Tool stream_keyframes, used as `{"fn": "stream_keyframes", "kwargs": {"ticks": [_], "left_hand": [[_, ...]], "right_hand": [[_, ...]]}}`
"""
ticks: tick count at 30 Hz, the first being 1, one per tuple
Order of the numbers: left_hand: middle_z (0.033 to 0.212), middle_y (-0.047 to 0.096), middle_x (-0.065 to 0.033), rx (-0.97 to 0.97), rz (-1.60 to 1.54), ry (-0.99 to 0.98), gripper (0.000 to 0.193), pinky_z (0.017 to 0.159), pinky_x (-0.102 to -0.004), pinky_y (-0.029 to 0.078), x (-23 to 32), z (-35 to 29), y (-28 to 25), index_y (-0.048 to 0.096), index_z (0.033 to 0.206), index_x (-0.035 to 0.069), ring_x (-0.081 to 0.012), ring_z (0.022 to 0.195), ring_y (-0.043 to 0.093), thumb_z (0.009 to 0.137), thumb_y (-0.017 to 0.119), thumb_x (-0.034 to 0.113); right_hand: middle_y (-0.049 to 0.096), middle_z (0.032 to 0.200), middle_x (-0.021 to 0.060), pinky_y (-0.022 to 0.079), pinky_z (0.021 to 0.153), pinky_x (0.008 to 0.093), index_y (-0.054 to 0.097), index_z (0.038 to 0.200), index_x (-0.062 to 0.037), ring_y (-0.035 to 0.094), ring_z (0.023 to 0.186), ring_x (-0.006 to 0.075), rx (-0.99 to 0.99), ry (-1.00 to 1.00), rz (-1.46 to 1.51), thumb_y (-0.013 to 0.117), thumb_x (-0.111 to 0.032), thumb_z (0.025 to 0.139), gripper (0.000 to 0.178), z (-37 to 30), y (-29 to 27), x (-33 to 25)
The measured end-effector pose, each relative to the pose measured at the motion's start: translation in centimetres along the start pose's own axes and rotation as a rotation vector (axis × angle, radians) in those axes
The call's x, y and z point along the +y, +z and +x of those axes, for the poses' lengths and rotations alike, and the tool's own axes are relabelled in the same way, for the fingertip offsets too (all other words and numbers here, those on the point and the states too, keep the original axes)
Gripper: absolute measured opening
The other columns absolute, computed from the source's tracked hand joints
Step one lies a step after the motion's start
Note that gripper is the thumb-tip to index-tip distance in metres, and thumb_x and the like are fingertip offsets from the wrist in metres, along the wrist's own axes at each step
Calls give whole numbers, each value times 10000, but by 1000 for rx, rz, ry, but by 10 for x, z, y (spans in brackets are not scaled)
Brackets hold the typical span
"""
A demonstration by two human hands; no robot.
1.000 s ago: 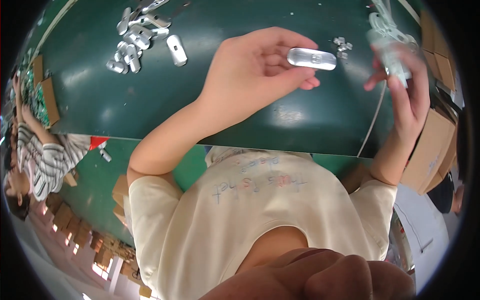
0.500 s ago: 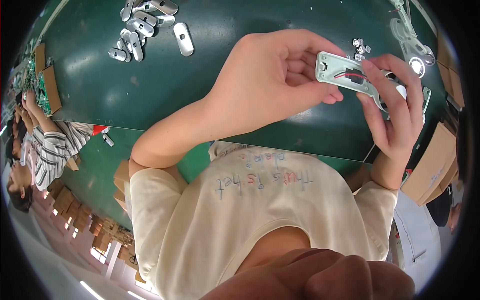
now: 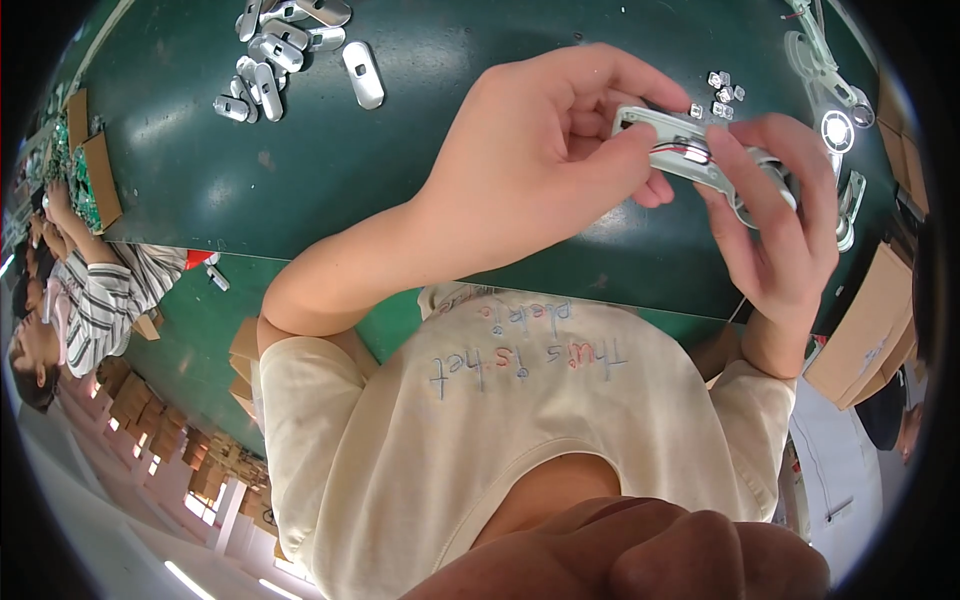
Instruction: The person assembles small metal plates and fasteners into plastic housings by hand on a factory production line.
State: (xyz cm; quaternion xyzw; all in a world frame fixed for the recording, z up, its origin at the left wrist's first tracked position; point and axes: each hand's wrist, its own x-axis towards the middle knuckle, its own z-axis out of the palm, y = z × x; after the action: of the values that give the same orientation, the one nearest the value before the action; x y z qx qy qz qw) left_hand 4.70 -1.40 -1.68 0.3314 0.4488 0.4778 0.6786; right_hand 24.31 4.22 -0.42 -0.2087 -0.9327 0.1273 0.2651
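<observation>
Both hands hold a pale mint plastic housing (image 3: 672, 146) above the right part of the bench. It is an open, elongated shell with red and dark wires and a dark part inside, and it has a rounded end. My left hand (image 3: 560, 150) grips the left end, its thumb pressed over the open side and its index finger stretched along the far side. My right hand (image 3: 785, 205) pinches the rounded end, which its fingers partly cover. Just beyond the housing, several small clear pieces (image 3: 724, 93) lie on the bench, one close to my left index fingertip.
Silver oval covers (image 3: 270, 65) lie piled at the far left, with a single cover (image 3: 363, 75) beside them. More pale housings (image 3: 850, 205) are at the right edge. A cardboard box (image 3: 97, 175) holds green circuit boards. A co-worker in a striped top (image 3: 125, 285) sits left.
The housing has tilted and shifted slightly left. My left thumb has moved from its near edge onto the open side, and my right hand has moved slightly left with it.
</observation>
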Motion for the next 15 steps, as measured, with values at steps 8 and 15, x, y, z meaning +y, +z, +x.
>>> {"fn": "stream_keyframes", "kwargs": {"ticks": [8,15], "left_hand": [[688,585,-46,52,361,245,231,509,-237,442,-13,2,-6,548,1000,39,-120,549,556,778,537,-26],[674,593,-103,292,605,424,198,523,-322,461,-8,7,-20,515,980,5,-255,576,595,793,568,43]], "right_hand": [[549,1000,61,380,771,208,554,992,7,508,890,101,-106,996,818,641,16,733,274,4,6,-17],[565,785,-4,402,663,182,567,941,-27,515,731,50,-132,642,513,680,-68,747,228,45,18,14]]}}
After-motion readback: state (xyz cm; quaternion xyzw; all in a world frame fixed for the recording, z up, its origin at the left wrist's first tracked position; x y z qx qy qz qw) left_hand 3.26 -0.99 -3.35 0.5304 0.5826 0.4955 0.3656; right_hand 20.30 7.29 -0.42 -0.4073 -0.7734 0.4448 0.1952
